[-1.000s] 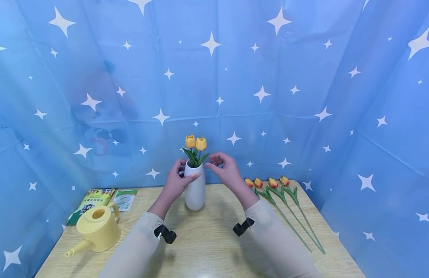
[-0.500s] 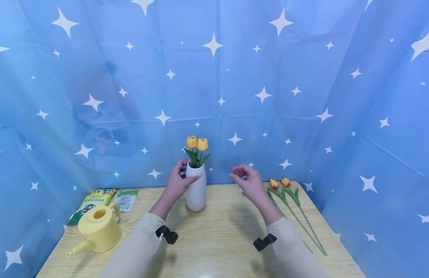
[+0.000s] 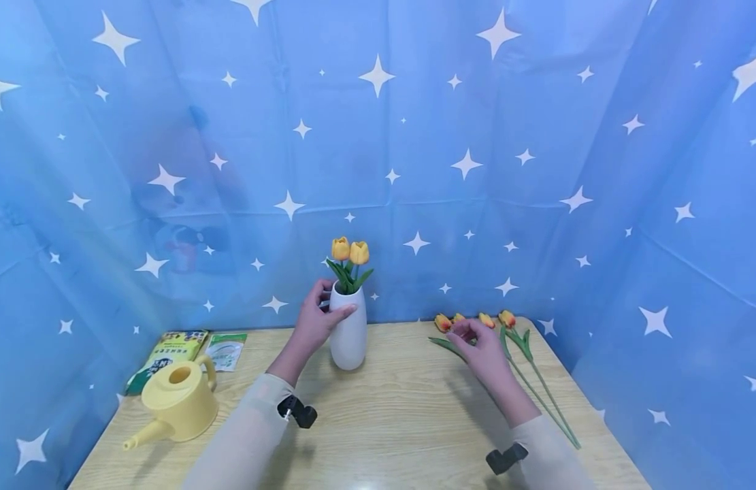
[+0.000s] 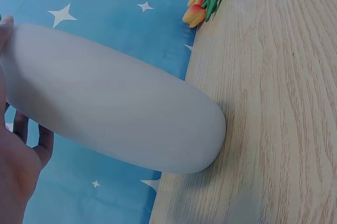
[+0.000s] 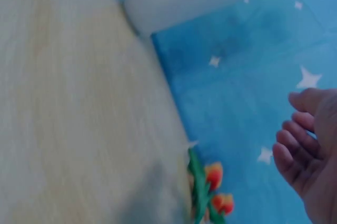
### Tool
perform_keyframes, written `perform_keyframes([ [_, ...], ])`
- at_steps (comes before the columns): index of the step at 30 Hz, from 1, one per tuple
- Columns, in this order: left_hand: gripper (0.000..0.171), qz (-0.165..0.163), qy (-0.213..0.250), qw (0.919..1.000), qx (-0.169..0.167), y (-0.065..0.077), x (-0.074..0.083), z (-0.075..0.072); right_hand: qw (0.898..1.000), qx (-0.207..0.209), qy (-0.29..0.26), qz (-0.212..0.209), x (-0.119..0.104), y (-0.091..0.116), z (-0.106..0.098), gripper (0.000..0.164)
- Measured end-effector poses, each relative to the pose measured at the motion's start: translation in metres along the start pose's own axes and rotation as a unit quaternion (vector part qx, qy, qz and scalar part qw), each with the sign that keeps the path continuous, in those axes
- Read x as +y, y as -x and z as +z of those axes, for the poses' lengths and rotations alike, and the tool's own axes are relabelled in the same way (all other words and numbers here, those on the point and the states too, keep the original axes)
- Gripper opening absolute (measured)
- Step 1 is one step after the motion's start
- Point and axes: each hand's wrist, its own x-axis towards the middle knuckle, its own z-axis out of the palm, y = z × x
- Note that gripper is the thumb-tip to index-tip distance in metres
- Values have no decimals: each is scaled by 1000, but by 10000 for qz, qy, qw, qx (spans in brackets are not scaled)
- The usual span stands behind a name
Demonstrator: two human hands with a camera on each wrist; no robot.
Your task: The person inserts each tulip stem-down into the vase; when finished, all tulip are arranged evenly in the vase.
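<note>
A white vase (image 3: pixel 348 344) stands upright on the table, with two yellow tulips (image 3: pixel 358 254) and their green leaves rising from its mouth. My left hand (image 3: pixel 311 325) grips the vase near the rim, thumb across the front and fingers behind; the left wrist view shows the pale vase body (image 4: pixel 116 92) up close. My right hand (image 3: pixel 484 354) is over several orange-red tulips (image 3: pixel 506 318) lying at the table's back right, and covers part of their stems and leaves. In the right wrist view this hand (image 5: pixel 313 150) has loosely bent fingers and holds nothing.
A yellow watering can (image 3: pixel 180 401) sits at the left, its spout toward the front. Behind it lie a yellow-green bag (image 3: pixel 175 347) and a small green-and-white packet (image 3: pixel 226 350). A blue star-patterned curtain (image 3: pixel 414 136) hangs along the wooden table's (image 3: pixel 378 422) back edge.
My right hand has moved from beside the vase's mouth rightward and down to the lying tulips. The left hand has stayed on the vase.
</note>
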Motion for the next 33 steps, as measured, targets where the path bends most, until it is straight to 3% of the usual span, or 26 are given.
perform_keyframes([
  [10,57,-7,34,10000,-27,1,0,0,9969,-147,520,578,34,17,-13,32],
  [21,64,-18,0,10000,-30,1,2,0,9922,-328,1173,263,56,27,-15,40],
  [27,61,-58,4,10000,-13,0,1,-1,9838,-507,1702,247,59,30,-14,47],
  [33,61,-57,-19,10000,-12,0,0,-1,9758,-771,2036,222,63,32,-10,45],
])
